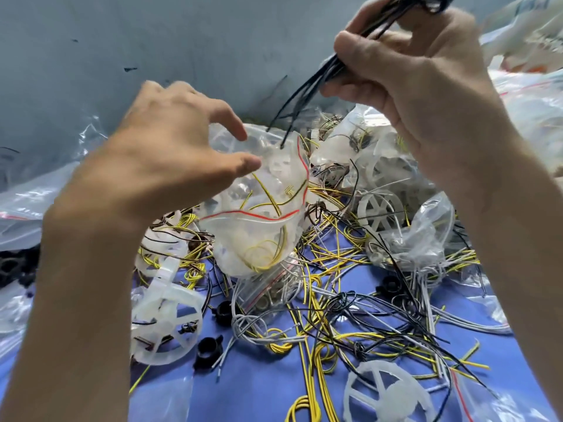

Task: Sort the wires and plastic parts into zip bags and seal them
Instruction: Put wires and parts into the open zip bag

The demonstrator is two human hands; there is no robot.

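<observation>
While tight in right hand (426, 86), thin black wires (304, 95); left hand (158, 147) wide by zip bag (259, 233)

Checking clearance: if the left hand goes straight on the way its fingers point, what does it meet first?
Likely the clear zip bag, near its open mouth, just right of the left hand. Depth is unclear from one view.

Small assembly or packing workshop, blue work cloth (262, 388) heaped with loose wires (335, 327), white plastic spoked wheels (388, 391), zip bags (268, 214), scuffed grey wall (137, 47) behind
</observation>
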